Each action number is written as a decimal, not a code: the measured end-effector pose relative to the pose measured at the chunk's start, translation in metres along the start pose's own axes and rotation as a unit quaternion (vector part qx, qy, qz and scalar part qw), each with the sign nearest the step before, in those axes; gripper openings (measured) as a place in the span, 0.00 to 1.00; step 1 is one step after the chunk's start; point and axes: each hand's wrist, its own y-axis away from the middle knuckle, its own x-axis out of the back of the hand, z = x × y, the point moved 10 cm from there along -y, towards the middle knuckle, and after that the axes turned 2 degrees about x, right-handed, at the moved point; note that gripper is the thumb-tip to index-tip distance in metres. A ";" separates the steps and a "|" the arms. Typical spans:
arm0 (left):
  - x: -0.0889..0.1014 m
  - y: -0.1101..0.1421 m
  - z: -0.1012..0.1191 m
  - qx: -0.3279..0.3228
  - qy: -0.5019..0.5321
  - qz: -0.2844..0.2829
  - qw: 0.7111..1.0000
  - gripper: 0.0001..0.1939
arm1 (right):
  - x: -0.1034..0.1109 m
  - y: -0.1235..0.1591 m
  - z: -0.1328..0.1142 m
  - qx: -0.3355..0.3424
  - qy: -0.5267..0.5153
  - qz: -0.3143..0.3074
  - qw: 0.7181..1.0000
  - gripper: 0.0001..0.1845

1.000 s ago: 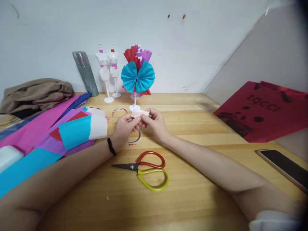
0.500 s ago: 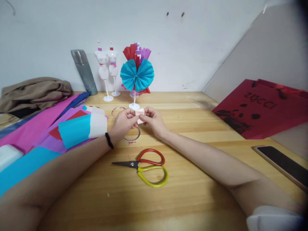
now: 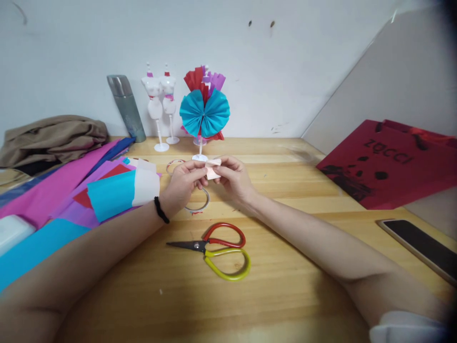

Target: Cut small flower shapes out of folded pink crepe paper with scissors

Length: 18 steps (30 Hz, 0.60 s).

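Note:
A small pale pink piece of folded paper (image 3: 213, 172) is pinched between both hands over the middle of the table. My left hand (image 3: 183, 183) grips its left edge with thumb and fingertips. On the other side my right hand (image 3: 236, 178) closes on it, thumb across the front. Just below the left hand lies a roll of tape (image 3: 207, 204), partly hidden by the fingers. Nearer to me rest scissors (image 3: 197, 246) with one red and one yellow handle, blades to the left. Behind the hands stands a small mannequin (image 3: 200, 157) dressed in a blue pleated paper fan (image 3: 204, 113).
Two white mannequins (image 3: 155, 108) and a grey-green flask (image 3: 128, 112) stand at the back. Coloured paper sheets (image 3: 112, 193) and brown cloth (image 3: 53, 138) spread over the left. At right are a red paper bag (image 3: 389, 166) and a phone (image 3: 421, 247). Another tape ring (image 3: 174, 165) lies behind my left hand.
Both hands have shifted slightly right with the pink paper, and the paper is now tilted, its fold turned a little. The scissors and the other things lie as before.

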 end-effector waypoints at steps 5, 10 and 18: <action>-0.007 0.004 0.000 0.046 0.015 0.005 0.999 0.12 | -0.005 0.002 -0.033 0.107 0.097 -0.026 0.989 0.02; -0.016 0.015 0.005 0.123 0.018 0.005 0.992 0.23 | -0.021 0.014 -0.067 0.223 0.222 -0.058 0.947 0.04; -0.022 0.022 0.025 0.147 -0.033 -0.008 0.989 0.12 | -0.035 0.027 -0.091 0.349 0.318 -0.086 0.878 0.14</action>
